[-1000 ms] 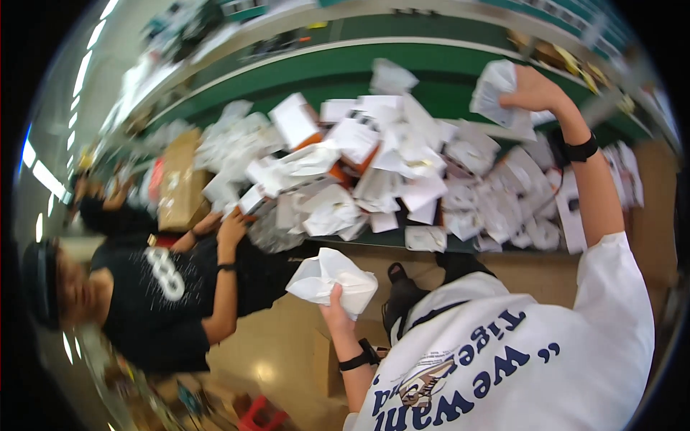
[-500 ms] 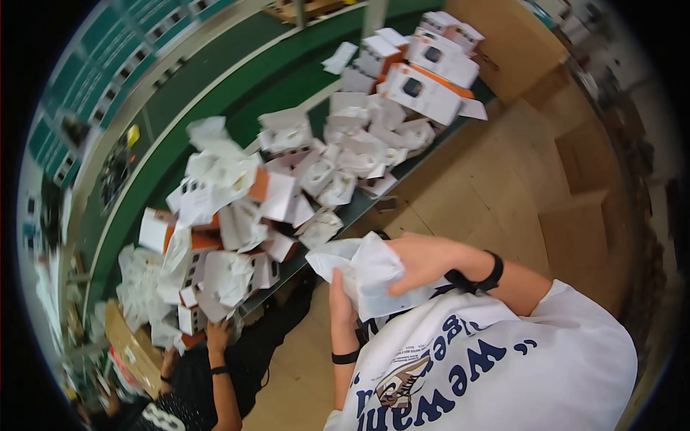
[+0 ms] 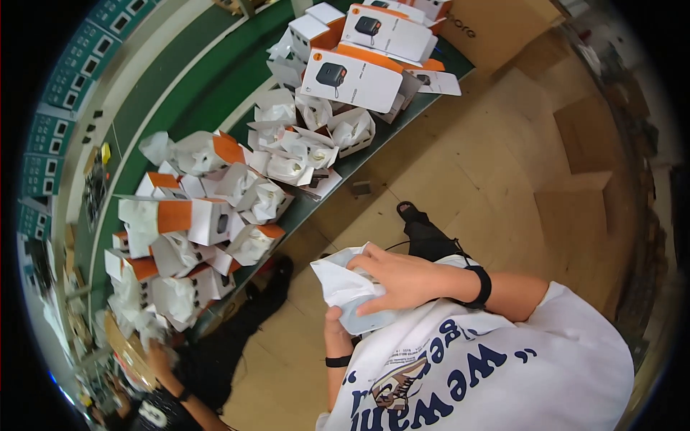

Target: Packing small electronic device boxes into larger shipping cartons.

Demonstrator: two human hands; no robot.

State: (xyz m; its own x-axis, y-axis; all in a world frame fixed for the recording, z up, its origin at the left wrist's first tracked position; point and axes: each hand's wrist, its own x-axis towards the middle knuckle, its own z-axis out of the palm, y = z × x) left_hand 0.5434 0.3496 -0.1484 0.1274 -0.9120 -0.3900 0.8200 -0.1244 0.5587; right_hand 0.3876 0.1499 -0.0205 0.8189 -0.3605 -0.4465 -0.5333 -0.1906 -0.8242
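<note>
Right hand (image 3: 399, 279) has moved over the pack's (image 3: 341, 276) open top, pinching its side; left hand (image 3: 335, 330) clasps its lower edge. Cartons (image 3: 352, 80) lie on the counter (image 3: 455, 61).

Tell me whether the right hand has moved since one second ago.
Yes: from over the green bench, the right hand has come back across the bench's near edge to the white package.

From head height beside the workbench (image 3: 388, 132), a wide fisheye view is directed downward; the left hand (image 3: 336, 330) and right hand (image 3: 392, 279) are framed closer than the bench.
</note>
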